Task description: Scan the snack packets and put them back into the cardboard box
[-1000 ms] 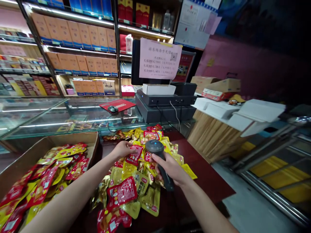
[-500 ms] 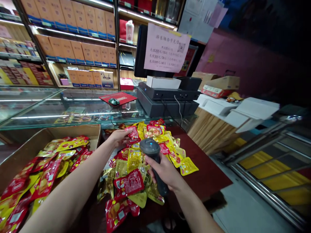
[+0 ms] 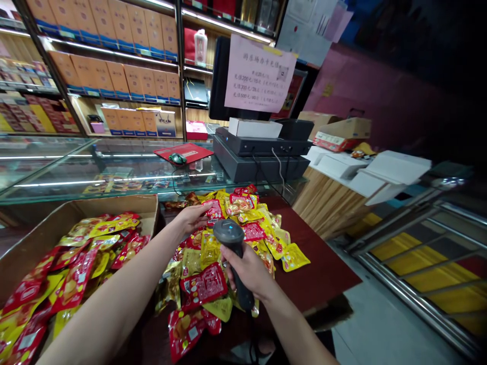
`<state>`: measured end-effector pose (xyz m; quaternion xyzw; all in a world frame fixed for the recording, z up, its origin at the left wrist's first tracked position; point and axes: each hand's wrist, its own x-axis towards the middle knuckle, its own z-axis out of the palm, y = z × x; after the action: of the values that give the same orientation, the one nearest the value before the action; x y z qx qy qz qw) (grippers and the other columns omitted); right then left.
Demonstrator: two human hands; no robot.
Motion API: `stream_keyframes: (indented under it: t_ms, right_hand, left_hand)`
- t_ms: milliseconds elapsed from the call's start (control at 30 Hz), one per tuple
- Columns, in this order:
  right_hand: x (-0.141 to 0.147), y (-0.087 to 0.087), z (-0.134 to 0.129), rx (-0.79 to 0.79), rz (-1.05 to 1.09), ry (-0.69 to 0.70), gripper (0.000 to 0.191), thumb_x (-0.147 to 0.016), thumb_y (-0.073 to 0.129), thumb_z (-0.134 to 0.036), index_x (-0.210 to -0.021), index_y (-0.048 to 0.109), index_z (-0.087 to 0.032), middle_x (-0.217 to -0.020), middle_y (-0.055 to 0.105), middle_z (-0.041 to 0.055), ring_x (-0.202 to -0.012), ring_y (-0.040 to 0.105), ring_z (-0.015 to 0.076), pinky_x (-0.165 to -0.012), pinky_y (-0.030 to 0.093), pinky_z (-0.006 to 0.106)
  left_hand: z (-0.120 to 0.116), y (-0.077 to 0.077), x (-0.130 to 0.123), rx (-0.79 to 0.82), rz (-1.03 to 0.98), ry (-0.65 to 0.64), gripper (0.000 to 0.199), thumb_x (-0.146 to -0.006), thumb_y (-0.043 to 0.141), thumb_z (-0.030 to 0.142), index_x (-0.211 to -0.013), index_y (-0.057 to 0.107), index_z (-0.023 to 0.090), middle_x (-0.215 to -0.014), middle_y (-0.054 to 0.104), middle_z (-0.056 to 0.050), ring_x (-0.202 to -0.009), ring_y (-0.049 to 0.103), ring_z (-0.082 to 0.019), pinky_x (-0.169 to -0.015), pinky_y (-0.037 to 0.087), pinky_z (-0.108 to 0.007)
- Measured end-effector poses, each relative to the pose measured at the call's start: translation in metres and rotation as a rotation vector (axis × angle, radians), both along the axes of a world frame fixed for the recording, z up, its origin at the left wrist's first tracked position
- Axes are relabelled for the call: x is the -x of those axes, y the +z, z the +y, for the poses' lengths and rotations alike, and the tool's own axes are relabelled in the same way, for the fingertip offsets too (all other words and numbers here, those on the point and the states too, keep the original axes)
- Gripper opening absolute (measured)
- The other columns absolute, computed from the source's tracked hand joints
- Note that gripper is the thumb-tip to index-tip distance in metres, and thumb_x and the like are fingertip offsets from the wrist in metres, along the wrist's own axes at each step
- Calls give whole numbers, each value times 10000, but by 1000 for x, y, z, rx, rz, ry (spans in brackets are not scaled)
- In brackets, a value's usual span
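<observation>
My right hand (image 3: 247, 268) is wrapped around the dark handle of a barcode scanner (image 3: 229, 234), held upright over the pile with a small blue light on top. My left hand (image 3: 193, 219) reaches to the pile's far side, its fingers closed at the left edge of a red snack packet (image 3: 215, 212); part of the grip is hidden. Around both hands lie heaped red, yellow and gold packets on the dark red tabletop (image 3: 300, 289). One red packet (image 3: 204, 285) lies face up below the scanner, and a yellow packet (image 3: 295, 257) sits at the right.
At the left, a cardboard box (image 3: 153, 207) holds many similar packets. Behind the pile is a glass counter (image 3: 125, 165) with a mouse (image 3: 177, 158) on a red mat. A monitor (image 3: 219, 76) stands above black equipment (image 3: 262, 165). Metal railing (image 3: 411, 289) runs along the right.
The scanner in my right hand has shifted slightly left. My left hand and the red packet at its fingers have moved a little to the right.
</observation>
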<state>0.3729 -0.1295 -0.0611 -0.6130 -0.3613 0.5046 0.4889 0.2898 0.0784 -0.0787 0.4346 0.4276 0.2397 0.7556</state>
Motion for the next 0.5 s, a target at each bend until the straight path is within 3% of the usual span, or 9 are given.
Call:
stream_keyframes:
  t_ms: [267, 500]
  right_hand:
    - [3, -1, 6, -20, 50, -14, 370, -784, 616, -564, -820, 495, -216, -443, 485, -76, -327, 438, 85, -346, 388, 207]
    - [2, -2, 7, -25, 70, -1, 386, -779, 620, -570, -819, 490, -209, -446, 490, -73, -324, 433, 84, -337, 384, 207]
  left_hand:
    - [3, -4, 1, 96, -102, 11, 276, -692, 785, 263, -912, 673, 140, -761, 692, -32, -491, 579, -79, -411, 474, -162]
    - [5, -9, -4, 58, -94, 27, 300, -651, 812, 281, -863, 667, 126, -756, 681, -43, -523, 573, -81, -455, 477, -166]
